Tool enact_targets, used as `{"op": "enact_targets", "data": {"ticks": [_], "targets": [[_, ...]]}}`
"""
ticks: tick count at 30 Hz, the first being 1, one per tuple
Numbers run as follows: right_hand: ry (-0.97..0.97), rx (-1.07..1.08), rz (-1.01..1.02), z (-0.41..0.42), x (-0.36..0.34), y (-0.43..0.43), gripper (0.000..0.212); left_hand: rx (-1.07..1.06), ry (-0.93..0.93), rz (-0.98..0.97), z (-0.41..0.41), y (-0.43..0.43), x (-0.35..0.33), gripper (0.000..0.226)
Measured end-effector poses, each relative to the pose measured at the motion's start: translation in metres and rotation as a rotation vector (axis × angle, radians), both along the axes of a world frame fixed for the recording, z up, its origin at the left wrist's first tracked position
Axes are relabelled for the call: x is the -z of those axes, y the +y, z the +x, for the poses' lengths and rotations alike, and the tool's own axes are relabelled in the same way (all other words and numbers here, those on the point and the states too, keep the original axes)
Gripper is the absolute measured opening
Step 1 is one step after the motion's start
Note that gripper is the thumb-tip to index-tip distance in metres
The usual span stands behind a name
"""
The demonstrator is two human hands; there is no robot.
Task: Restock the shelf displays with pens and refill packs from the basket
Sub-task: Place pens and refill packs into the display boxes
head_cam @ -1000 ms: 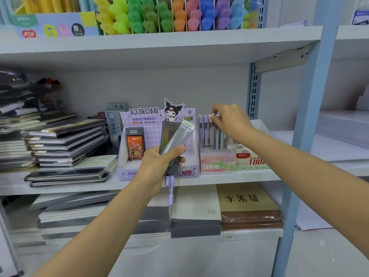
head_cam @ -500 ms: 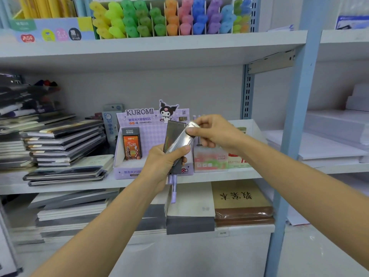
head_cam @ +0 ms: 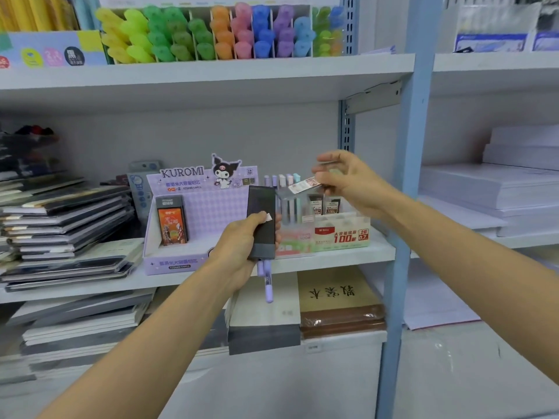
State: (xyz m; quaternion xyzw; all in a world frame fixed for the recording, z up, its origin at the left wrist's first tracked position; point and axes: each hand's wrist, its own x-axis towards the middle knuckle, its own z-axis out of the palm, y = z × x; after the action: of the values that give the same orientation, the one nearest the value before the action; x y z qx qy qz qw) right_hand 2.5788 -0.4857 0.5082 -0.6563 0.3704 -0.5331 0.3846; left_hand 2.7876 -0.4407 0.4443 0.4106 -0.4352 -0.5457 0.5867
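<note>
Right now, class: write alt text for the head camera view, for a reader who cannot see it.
A person's right hand pinches a small clear labelled pack above the refill displays on a grey shelf, while the left hand grips a dark flat pack and purple pens in front of a purple Kuromi display box.

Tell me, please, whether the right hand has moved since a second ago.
Yes: the right hand left the pens and now sits rightward, above the refill box.

Quantities: one purple display box (head_cam: 178, 263) at 9 o'clock, one orange pack (head_cam: 171, 226) inside; five shelved pens (head_cam: 282, 180) at 12 o'clock; one dark pack (head_cam: 261, 219) at centre; one clear pack (head_cam: 304, 186) at 1 o'clock.
</note>
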Motion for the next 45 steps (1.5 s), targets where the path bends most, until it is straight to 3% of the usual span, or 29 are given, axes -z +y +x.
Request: {"op": "enact_targets", "data": {"ticks": [3, 5, 11, 17, 23, 28, 31, 35, 37, 41, 45], "targets": [[0.090, 0.199, -0.156, -0.032, -0.012, -0.003, 0.041, 0.039, -0.024, -0.049, -0.005, -0.003, -0.002, 0.025], [0.164, 0.286, -0.253, -0.051, -0.019, -0.006, 0.031, 0.046, -0.049, -0.085, -0.009, -0.004, -0.003, 0.026], [0.502, 0.274, -0.312, -0.067, -0.010, -0.024, 0.010, 0.105, -0.074, -0.140, -0.017, -0.002, -0.004, 0.026], [0.484, 0.323, -0.387, -0.057, 0.002, -0.045, 0.008, 0.120, -0.098, -0.149, -0.018, -0.001, -0.002, 0.026], [0.665, 0.299, -0.249, -0.042, 0.010, -0.067, 0.012, 0.126, -0.112, -0.156, -0.016, -0.003, -0.001, 0.025], [0.598, 0.338, -0.222, -0.038, 0.022, -0.075, 0.021, 0.173, -0.113, -0.166, -0.014, -0.003, 0.003, 0.023], [0.683, 0.429, -0.267, -0.035, 0.026, -0.076, 0.015, 0.184, -0.127, -0.183, -0.013, -0.001, 0.004, 0.027], [0.670, 0.592, -0.372, -0.023, 0.022, -0.066, 0.027, 0.163, -0.163, -0.185, -0.012, 0.001, 0.005, 0.028], [0.550, 0.463, -0.367, -0.013, 0.014, -0.050, 0.024, 0.167, -0.169, -0.180, -0.013, 0.002, 0.005, 0.027], [0.302, -0.067, -0.125, 0.011, 0.008, -0.012, 0.022, 0.158, -0.198, -0.155, -0.017, 0.002, 0.005, 0.024], [0.270, -0.142, -0.080, 0.021, 0.011, 0.002, 0.022, 0.168, -0.210, -0.139, -0.021, 0.006, 0.006, 0.023]]}}
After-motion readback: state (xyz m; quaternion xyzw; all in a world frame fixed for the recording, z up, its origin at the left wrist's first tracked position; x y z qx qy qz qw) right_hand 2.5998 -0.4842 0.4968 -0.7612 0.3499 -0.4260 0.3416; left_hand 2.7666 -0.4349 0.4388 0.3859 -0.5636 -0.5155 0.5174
